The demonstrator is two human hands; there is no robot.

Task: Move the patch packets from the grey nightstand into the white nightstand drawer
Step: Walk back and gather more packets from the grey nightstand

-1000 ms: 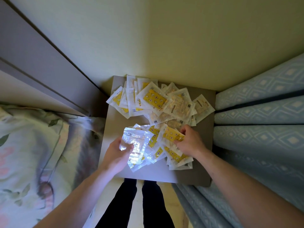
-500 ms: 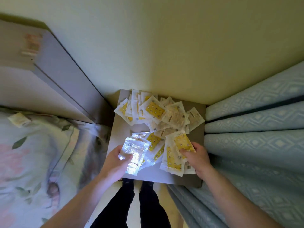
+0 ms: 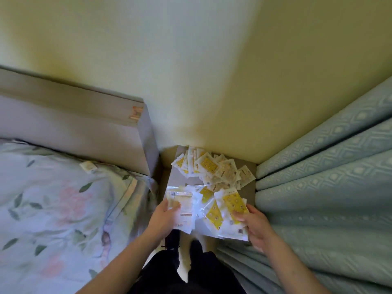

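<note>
Since the earlier frame my view has tilted up and drawn back, so the grey nightstand (image 3: 250,187) sits lower and smaller, and both hands have pulled their bundles toward its near edge. My left hand (image 3: 163,217) grips a stack of pale, clear-wrapped patch packets (image 3: 183,206), thumb on top and fingers (image 3: 175,206) curled round the edge. My right hand (image 3: 254,225) pinches a fan of yellow-printed packets (image 3: 232,205), thumb pressed on the top one. A loose pile (image 3: 214,168) remains at the back of the nightstand against the wall, so I judge this to be the gathering step, with much left. Next I need to lift both bundles without spilling them and carry them to the white nightstand drawer, which is nowhere in view. The lower packets in each bundle are hidden, and glare washes out the left stack's print. One small packet-like thing (image 3: 88,166) lies on the bed (image 3: 53,198); I cannot tell what it is.
</note>
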